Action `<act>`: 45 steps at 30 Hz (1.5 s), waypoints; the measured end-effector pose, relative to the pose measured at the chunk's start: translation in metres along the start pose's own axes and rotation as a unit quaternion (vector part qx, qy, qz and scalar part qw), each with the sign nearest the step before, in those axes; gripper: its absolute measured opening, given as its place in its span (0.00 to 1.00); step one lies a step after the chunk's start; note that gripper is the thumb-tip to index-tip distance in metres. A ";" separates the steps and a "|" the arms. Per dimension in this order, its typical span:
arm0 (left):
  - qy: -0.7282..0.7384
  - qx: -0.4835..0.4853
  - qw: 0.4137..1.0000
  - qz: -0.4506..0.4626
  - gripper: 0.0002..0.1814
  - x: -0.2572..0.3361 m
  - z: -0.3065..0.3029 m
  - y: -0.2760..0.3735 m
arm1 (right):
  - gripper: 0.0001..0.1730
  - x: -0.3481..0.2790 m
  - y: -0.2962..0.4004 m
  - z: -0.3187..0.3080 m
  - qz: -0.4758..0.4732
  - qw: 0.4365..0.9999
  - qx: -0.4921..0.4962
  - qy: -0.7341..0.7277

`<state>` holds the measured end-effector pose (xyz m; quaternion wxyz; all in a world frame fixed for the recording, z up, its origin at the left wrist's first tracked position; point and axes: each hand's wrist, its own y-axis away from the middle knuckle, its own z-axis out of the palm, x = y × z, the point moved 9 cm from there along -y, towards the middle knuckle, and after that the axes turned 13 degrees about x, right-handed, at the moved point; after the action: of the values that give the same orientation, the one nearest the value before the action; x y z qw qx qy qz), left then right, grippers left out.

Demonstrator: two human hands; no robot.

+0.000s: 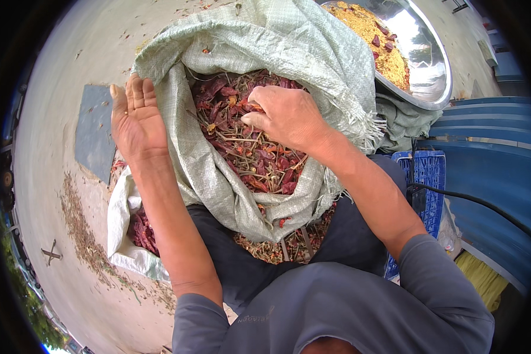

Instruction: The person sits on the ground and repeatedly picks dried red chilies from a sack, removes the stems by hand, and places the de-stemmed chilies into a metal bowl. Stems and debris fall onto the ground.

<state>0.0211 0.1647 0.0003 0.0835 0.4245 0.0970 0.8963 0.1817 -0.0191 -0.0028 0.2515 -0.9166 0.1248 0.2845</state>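
A woven plastic sack (265, 40) with its rim rolled down stands open between the knees. Dried red chilies (265, 163) fill it, mixed with loose stems. My right hand (287, 115) is over the chilies, thumb and fingers curled towards each other. Something orange-red shows between those fingertips; whether it is gripped or lies behind them is unclear. At the sack's left edge, my left hand (141, 124) is raised palm up with fingers extended, and only a tiny pale speck shows on it.
A white sack (119, 221) holding dark red chilies stands at left. At upper right, a metal basin (438, 75) contains yellow seeds (363, 31) and some chilies. A blue plastic crate (429, 177), a black cable (482, 203) and blue corrugated sheeting (491, 163) are at right. A grey board (95, 132) lies left.
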 end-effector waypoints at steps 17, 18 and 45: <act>-0.408 -0.175 0.896 -0.022 0.18 -0.063 0.014 0.063 | 0.13 0.078 -0.003 0.017 0.066 0.970 -0.045 0.227; -0.428 -0.179 0.886 -0.011 0.17 -0.063 0.012 0.063 | 0.13 0.075 -0.006 0.021 0.050 0.972 -0.051 0.222; -0.244 -0.122 0.920 -0.281 0.10 -0.099 -0.016 0.066 | 0.22 -0.019 -0.005 -0.003 -0.042 0.962 0.025 -0.267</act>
<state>0.0662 0.0765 -0.0667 0.4038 0.5719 0.0786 0.7098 0.1699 -0.0151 0.0127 0.3098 -0.8051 0.0216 0.5054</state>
